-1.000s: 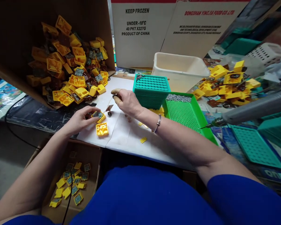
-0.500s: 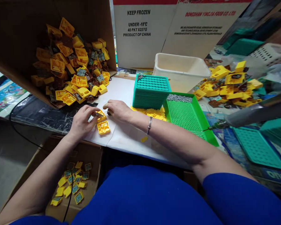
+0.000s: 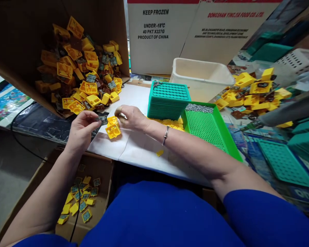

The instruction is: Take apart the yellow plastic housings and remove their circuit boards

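Note:
My left hand [image 3: 81,130] pinches a small dark-grey flat plate [image 3: 103,119] between thumb and fingertips, just left of the yellow housings. Beneath and beside it, an open yellow plastic housing [image 3: 113,131] lies on the white work surface [image 3: 134,147], its moulded inner compartments facing up. Another yellow housing piece [image 3: 112,120] touches it at the back. My right hand [image 3: 132,117] is closed at the right side of that rear piece, fingers curled and thumb bent in. Whatever its fingertips hold is too small or hidden to name.
A tipped cardboard box [image 3: 92,10] at left holds yellow housings. Stacked teal trays [image 3: 168,99], a green tray [image 3: 206,127] with metal bits and a translucent bin [image 3: 203,73] stand beyond my right hand. An electric screwdriver [image 3: 280,115] juts in from the right. A lower box [image 3: 100,206] holds yellow parts.
My left hand has drawn back leftward, bringing the grey plate away from the yellow housing. The front housing has shifted slightly upward and turned. My right hand stays close by, its fingers more curled.

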